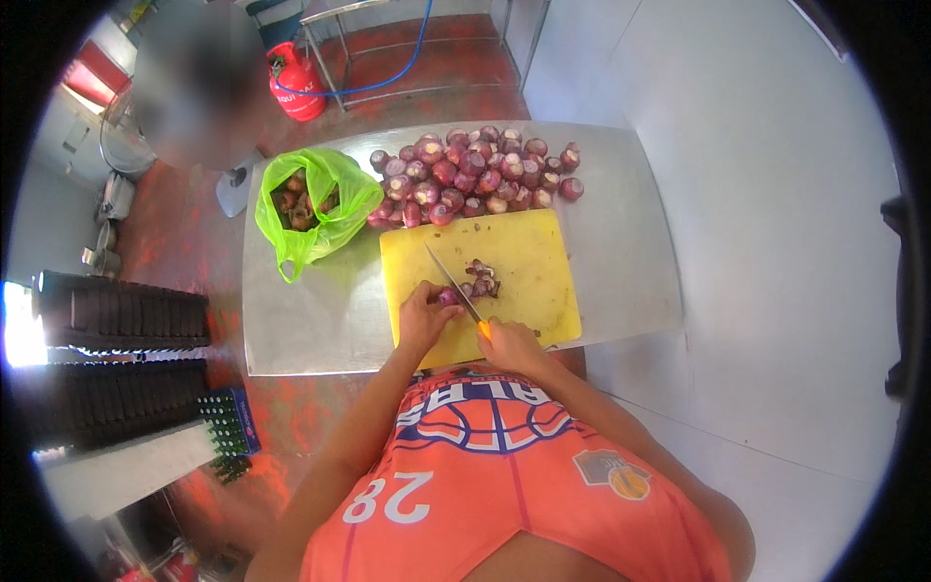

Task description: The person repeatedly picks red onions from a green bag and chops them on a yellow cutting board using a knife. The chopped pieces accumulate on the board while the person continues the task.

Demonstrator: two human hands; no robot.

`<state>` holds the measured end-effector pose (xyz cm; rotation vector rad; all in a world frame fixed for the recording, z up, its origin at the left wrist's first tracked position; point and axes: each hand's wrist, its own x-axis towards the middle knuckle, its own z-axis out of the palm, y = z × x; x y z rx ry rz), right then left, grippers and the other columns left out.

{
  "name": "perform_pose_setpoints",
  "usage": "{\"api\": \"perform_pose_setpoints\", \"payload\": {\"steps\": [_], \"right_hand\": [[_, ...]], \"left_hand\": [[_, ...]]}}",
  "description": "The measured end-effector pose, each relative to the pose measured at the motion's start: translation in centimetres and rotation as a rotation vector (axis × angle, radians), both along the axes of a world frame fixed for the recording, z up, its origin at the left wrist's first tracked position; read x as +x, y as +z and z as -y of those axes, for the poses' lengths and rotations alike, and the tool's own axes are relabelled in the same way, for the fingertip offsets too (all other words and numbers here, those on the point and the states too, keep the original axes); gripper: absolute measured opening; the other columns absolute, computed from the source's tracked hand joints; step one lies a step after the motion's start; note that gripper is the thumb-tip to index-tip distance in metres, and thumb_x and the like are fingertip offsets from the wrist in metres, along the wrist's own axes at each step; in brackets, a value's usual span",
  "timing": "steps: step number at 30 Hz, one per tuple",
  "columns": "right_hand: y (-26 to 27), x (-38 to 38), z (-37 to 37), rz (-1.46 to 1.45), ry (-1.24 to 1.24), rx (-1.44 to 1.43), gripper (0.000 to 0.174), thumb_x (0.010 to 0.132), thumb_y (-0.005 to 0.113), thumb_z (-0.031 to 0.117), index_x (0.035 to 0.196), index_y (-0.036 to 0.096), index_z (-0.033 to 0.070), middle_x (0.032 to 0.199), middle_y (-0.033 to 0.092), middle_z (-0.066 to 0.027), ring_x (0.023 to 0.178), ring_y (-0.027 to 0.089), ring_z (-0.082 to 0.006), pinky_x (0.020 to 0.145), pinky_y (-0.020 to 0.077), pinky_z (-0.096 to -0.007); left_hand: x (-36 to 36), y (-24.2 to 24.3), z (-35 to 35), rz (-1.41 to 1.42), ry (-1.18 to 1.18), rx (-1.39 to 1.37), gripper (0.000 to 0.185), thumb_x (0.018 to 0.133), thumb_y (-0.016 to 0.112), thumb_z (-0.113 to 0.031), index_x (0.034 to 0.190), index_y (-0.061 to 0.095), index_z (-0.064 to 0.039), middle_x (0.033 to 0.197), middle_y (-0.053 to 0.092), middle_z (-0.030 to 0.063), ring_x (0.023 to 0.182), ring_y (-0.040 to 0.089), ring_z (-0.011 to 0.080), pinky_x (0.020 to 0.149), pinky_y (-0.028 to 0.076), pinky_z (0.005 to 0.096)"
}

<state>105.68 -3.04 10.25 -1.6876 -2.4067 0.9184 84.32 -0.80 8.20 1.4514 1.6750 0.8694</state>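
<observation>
My left hand (425, 318) holds a red onion (447, 296) against the yellow cutting board (531, 254). In my right hand (513, 345) is a kitchen knife (452, 282) with an orange handle, its blade slanting up and left across the right side of that onion. Onion trimmings and cut pieces (486, 276) lie just right of the blade. Beyond the board, a heap of red onions (473, 164) covers the back of the metal table (625, 240). A green plastic bag (334, 211) with brownish onions or peelings inside stands open left of the heap.
A wall (764, 254) runs along the table's right side. Behind the table are a red gas cylinder (298, 91) with a blue hose (385, 84) and a metal stand. Stacked black crates (131, 313) and green bottles (222, 429) stand on the left. A blurred round area covers the upper left.
</observation>
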Motion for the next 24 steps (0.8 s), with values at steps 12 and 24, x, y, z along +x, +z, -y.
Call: {"api": "perform_pose_setpoints", "payload": {"steps": [12, 24], "right_hand": [[-2.0, -3.9, -1.7, 0.066, 0.006, 0.054, 0.038, 0.098, 0.053, 0.031, 0.095, 0.067, -0.005, 0.071, 0.070, -0.0241, 0.063, 0.071, -0.0421, 0.058, 0.0549, -0.0540], [-0.8, -4.0, -1.7, 0.048, -0.101, -0.017, 0.040, 0.099, 0.054, 0.034, 0.102, 0.066, -0.004, 0.079, 0.073, -0.0246, 0.072, 0.073, -0.0434, 0.067, 0.0565, -0.0555]], "left_hand": [[-1.0, 0.0, 0.6, -0.099, -0.059, 0.005, 0.052, 0.079, 0.090, -0.030, 0.111, 0.063, 0.000, 0.107, 0.074, 0.0186, 0.103, 0.072, 0.0350, 0.090, 0.057, 0.0425], [-1.0, 1.3, 0.7, -0.572, -0.144, 0.095, 0.055, 0.073, 0.084, -0.026, 0.119, 0.065, -0.003, 0.118, 0.065, 0.0205, 0.105, 0.063, 0.0406, 0.094, 0.053, 0.0490]]}}
